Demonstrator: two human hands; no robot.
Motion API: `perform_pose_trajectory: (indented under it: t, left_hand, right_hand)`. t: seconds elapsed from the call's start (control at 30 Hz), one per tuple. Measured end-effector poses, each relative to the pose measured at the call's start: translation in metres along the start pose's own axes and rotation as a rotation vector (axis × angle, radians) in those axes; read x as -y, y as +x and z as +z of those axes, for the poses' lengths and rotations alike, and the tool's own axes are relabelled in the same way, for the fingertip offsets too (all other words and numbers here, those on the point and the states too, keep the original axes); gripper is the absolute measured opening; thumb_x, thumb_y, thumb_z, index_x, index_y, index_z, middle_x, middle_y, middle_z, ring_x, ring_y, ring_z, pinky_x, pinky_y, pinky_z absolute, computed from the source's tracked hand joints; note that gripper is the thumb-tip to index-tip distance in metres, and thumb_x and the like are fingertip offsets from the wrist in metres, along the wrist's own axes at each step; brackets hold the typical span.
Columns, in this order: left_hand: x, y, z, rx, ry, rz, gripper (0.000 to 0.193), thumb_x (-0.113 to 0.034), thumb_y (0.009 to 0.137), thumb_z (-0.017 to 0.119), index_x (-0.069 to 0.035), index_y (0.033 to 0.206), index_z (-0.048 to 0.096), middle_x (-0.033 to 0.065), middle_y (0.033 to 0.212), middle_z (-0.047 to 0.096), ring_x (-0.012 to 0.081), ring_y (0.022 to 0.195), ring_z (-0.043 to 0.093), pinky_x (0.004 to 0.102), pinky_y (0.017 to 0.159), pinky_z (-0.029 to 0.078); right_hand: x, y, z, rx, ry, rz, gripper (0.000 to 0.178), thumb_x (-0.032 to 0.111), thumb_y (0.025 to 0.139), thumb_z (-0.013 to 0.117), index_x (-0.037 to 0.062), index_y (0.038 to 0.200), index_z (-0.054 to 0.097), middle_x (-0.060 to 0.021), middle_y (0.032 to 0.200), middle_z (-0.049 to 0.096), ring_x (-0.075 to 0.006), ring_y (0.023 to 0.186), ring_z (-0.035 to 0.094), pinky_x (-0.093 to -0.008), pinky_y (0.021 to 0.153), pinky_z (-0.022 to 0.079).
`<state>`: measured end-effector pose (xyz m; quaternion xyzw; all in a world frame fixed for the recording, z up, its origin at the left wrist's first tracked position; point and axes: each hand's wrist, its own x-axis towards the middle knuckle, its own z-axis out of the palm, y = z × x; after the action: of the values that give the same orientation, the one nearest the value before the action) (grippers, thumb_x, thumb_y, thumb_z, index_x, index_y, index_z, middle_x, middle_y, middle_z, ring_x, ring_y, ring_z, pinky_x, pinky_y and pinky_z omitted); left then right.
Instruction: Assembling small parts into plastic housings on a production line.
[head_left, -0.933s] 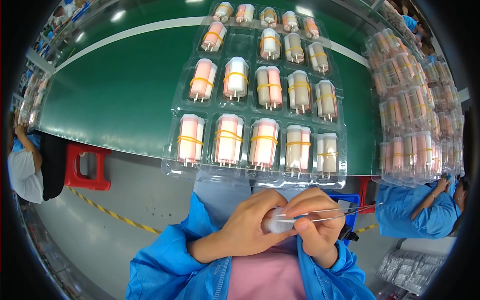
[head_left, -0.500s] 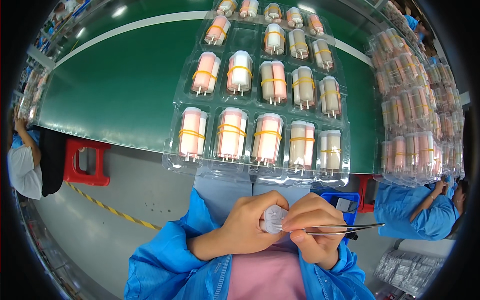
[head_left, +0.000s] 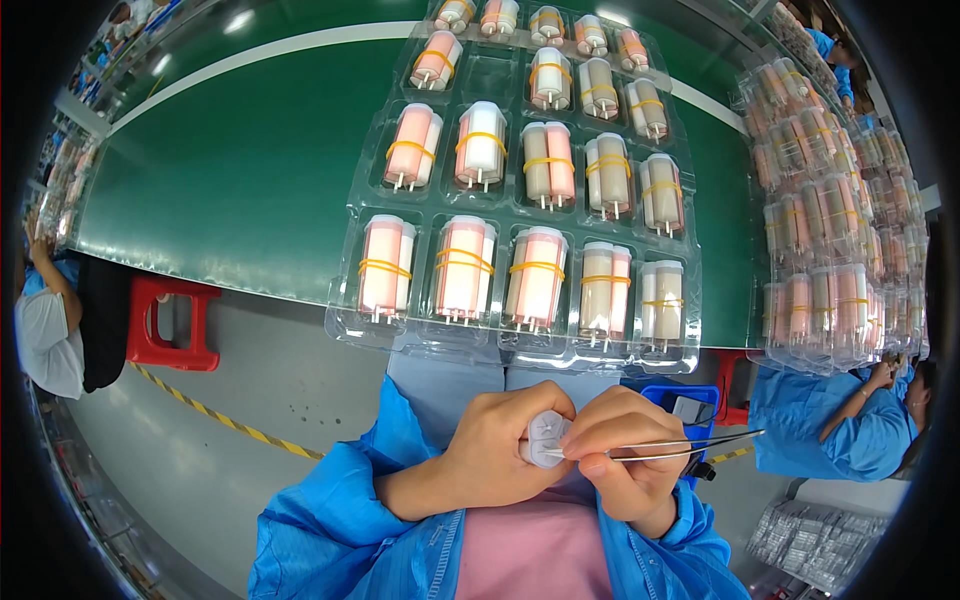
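Note:
In front of my chest, my left hand is closed round a whitish round-ended piece, its grooved end face turned up between thumb and fingers. My right hand pinches a pair of metal tweezers, which stick out to the right. The fingertips of that hand are at the end face, beside a small white tip; the contact there is too small to make out. Beyond my hands, a clear plastic tray holds rows of white, pink and grey cylinder bundles with yellow rubber bands.
The tray overhangs the near edge of the green table. Stacked filled trays stand at the right. A blue bin is beside my right hand, a red stool at the left. Co-workers sit on both sides, one in a blue sleeve.
The free right end of the tweezers has tilted up a little, and my right fingers have shifted slightly left over the end face. My left hand holds almost still.

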<state>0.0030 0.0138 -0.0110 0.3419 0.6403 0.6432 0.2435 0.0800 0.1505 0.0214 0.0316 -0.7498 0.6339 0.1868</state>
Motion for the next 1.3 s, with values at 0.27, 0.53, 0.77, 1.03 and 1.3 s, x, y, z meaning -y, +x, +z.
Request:
perform_pose_trajectory:
  t: [0.27, 0.53, 0.77, 1.03, 1.3]
  left_hand:
    - [-0.0005, -0.0001, 0.0003, 0.000, 0.020, 0.003, 0.026, -0.008, 0.065, 0.075, -0.005, 0.082, 0.056, 0.0113, 0.067, 0.061, 0.0284, 0.058, 0.063, 0.0333, 0.050, 0.046]
    - [-0.0013, 0.0002, 0.0004, 0.005, 0.021, 0.007, 0.025, -0.008, 0.065, 0.074, -0.006, 0.082, 0.056, 0.0118, 0.067, 0.061, 0.0292, 0.059, 0.063, 0.0339, 0.050, 0.047]
    - [-0.0015, 0.0005, 0.0003, 0.011, 0.024, 0.005, 0.025, -0.007, 0.064, 0.074, -0.006, 0.081, 0.056, 0.0117, 0.067, 0.061, 0.0293, 0.059, 0.063, 0.0341, 0.050, 0.047]
    - [-0.0046, 0.0016, -0.0014, 0.021, 0.022, 0.007, 0.025, -0.006, 0.063, 0.073, -0.006, 0.081, 0.055, 0.0118, 0.066, 0.061, 0.0297, 0.058, 0.062, 0.0344, 0.050, 0.047]
    - [-0.0065, 0.0027, -0.0018, 0.022, 0.018, 0.007, 0.025, -0.007, 0.064, 0.073, -0.005, 0.081, 0.055, 0.0122, 0.066, 0.060, 0.0301, 0.058, 0.062, 0.0351, 0.049, 0.047]
  right_hand:
    - [-0.0020, -0.0019, 0.0008, -0.025, 0.039, 0.009, 0.009, 0.008, 0.075, 0.072, 0.0016, 0.080, 0.067, -0.0105, 0.078, 0.066, -0.0205, 0.064, 0.060, -0.0280, 0.056, 0.047]
    - [-0.0035, -0.0026, 0.0009, -0.034, 0.058, -0.005, 0.009, 0.008, 0.077, 0.071, 0.0004, 0.080, 0.067, -0.0111, 0.078, 0.066, -0.0202, 0.064, 0.060, -0.0279, 0.056, 0.047]
    - [-0.0037, -0.0013, 0.0012, -0.037, 0.068, -0.016, 0.009, 0.007, 0.077, 0.071, 0.0002, 0.079, 0.066, -0.0110, 0.077, 0.066, -0.0198, 0.063, 0.059, -0.0278, 0.055, 0.046]
    - [-0.0039, 0.0001, 0.0009, -0.040, 0.073, -0.027, 0.009, 0.007, 0.077, 0.070, -0.0004, 0.079, 0.065, -0.0108, 0.075, 0.065, -0.0189, 0.061, 0.058, -0.0276, 0.053, 0.045]
    - [-0.0033, 0.0005, 0.0024, -0.055, 0.071, -0.028, 0.008, 0.006, 0.077, 0.070, 0.0001, 0.078, 0.066, -0.0106, 0.075, 0.065, -0.0188, 0.061, 0.058, -0.0278, 0.053, 0.045]
